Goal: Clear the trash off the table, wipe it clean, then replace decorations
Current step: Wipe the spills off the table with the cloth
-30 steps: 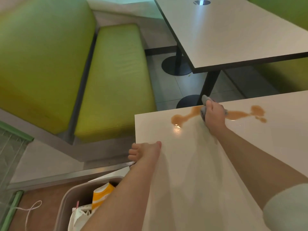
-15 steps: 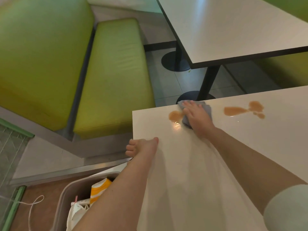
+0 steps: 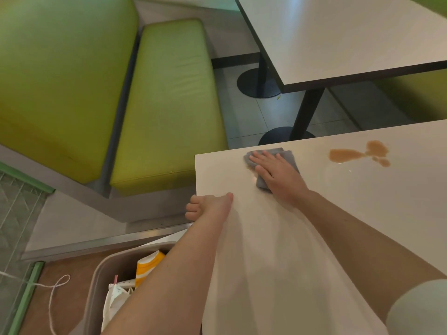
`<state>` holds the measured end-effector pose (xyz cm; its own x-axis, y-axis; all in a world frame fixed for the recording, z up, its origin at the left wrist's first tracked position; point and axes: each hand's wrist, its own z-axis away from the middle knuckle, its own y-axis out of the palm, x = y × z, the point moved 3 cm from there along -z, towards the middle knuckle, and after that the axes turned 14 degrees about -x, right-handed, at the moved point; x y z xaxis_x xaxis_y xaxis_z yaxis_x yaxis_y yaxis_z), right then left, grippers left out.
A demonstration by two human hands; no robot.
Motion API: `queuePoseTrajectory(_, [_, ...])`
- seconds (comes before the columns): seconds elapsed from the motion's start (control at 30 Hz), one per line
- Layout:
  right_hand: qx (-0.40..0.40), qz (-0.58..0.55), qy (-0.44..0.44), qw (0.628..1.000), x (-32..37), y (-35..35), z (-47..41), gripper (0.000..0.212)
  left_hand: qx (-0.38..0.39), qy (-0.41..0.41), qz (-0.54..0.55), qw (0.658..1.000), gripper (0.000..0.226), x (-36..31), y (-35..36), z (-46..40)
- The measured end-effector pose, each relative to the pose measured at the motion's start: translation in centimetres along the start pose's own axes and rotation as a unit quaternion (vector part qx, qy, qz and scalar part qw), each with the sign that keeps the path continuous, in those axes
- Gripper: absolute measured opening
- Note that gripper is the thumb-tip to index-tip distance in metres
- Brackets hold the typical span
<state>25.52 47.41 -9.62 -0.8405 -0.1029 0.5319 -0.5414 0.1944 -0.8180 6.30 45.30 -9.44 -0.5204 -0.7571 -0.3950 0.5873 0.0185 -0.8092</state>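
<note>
A white table [image 3: 338,213] fills the lower right. My right hand [image 3: 278,175] lies flat with straight fingers on a grey cloth [image 3: 286,154], pressing it onto the table near the far left corner. A brown liquid spill [image 3: 358,154] sits to the right of the cloth near the far edge. My left hand [image 3: 209,205] grips the table's left edge, thumb on top and fingers curled over the side.
A beige bin [image 3: 96,291] with paper trash stands on the floor below the table's left edge. A green bench seat [image 3: 167,105] is at the left. Another white table [image 3: 338,37] stands beyond, on black pedestal legs. A white cord [image 3: 58,286] lies on the floor.
My right hand has wiped the cloth leftward along the far edge, flattening out over it. The left part of the brown spill is gone. My left hand has stayed on the edge.
</note>
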Motion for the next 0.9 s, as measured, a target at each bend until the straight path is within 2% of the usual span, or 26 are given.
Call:
queuePoseTrajectory(0.1, [-0.016, 0.082, 0.038, 0.996, -2.3, -0.6, -1.1, 0.047, -0.004, 0.005, -0.002, 1.000, 0.086, 0.1, -0.1, 0.0])
queuePoseTrajectory(0.17, [-0.008, 0.143, 0.026, 0.989, -1.6, 0.0, -1.5, 0.050, -0.008, 0.006, -0.004, 1.000, 0.087, 0.1, -0.1, -0.1])
queuePoseTrajectory(0.3, [0.032, 0.064, -0.028, 0.997, 1.8, 1.4, 0.5, 0.047, 0.000, 0.004, -0.005, 1.000, 0.087, -0.1, -0.1, -0.2])
queuePoseTrajectory(0.4, [0.036, 0.080, -0.053, 0.995, 0.6, 0.6, 1.5, 0.047, 0.002, 0.010, -0.012, 1.000, 0.087, -0.2, 0.0, -0.2])
queuePoseTrajectory(0.5, [-0.001, 0.143, 0.008, 0.990, -1.8, 0.0, 0.1, 0.049, 0.000, 0.013, -0.010, 1.000, 0.085, -0.1, 0.1, -0.2])
queuePoseTrajectory(0.57, [-0.022, 0.166, 0.048, 0.985, -0.9, 0.5, -0.6, 0.051, -0.006, 0.011, -0.006, 1.000, 0.086, -0.1, 0.1, -0.2])
queuePoseTrajectory(0.63, [-0.008, 0.157, 0.024, 0.987, 1.4, 1.7, 0.1, 0.052, -0.005, 0.014, -0.005, 1.000, 0.086, -0.1, 0.1, -0.1])
queuePoseTrajectory(0.7, [0.022, 0.130, -0.042, 0.990, 3.3, 2.7, 1.8, 0.051, -0.003, 0.018, -0.005, 1.000, 0.087, -0.1, 0.1, -0.2])
queuePoseTrajectory(0.77, [0.037, 0.118, -0.066, 0.990, 2.8, 2.2, 2.2, 0.049, 0.001, 0.020, -0.005, 1.000, 0.087, -0.1, 0.1, -0.2])
queuePoseTrajectory(0.9, [-0.013, 0.163, 0.042, 0.986, -0.7, 0.8, -0.1, 0.050, 0.002, 0.015, 0.002, 1.000, 0.086, 0.0, 0.2, -0.2])
